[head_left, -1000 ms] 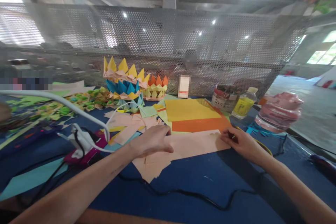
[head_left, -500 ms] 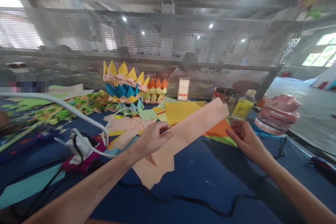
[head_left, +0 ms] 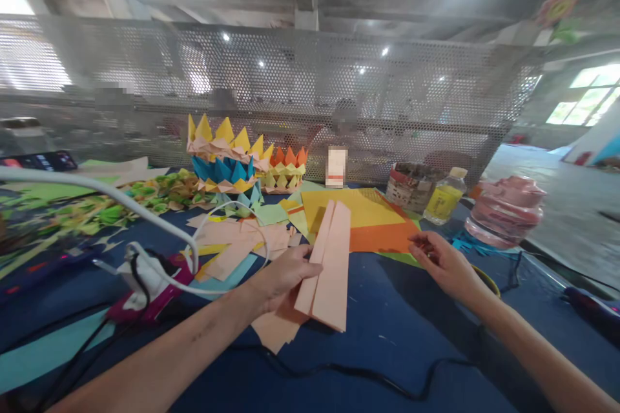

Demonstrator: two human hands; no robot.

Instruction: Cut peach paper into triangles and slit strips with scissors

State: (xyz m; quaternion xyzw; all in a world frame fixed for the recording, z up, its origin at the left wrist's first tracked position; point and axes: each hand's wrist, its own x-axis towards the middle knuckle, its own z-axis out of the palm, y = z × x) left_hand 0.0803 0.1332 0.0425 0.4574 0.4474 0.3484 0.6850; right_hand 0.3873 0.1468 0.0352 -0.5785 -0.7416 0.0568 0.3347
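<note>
My left hand [head_left: 289,274] is closed on a folded strip of pale pink paper [head_left: 333,264], thumb on top. The strip stands lengthwise away from me, with a narrow folded band along its left side. Beneath that hand, more pale pink sheets [head_left: 277,330] lie on the blue table [head_left: 382,352]. My right hand [head_left: 438,261] hovers to the right, near the orange paper [head_left: 378,239], its fingers loosely bent and apart. I see nothing in it. Beside its wrist shows the yellow curved edge [head_left: 488,281] of something mostly hidden.
Folded-paper crowns [head_left: 225,158] stand at the back, left of a yellow sheet [head_left: 361,205]. A yellow-labelled bottle [head_left: 444,199] and pink bottle [head_left: 506,213] are at right. At left are paper scraps [head_left: 159,199], a magenta power strip [head_left: 145,300] and a white cable [head_left: 121,190]. A black cord [head_left: 353,371] crosses the front.
The pink strip has swung from slanting rightward to pointing away from me, its folded band now facing up. My left hand turned with it. My right hand stays apart, a little lower.
</note>
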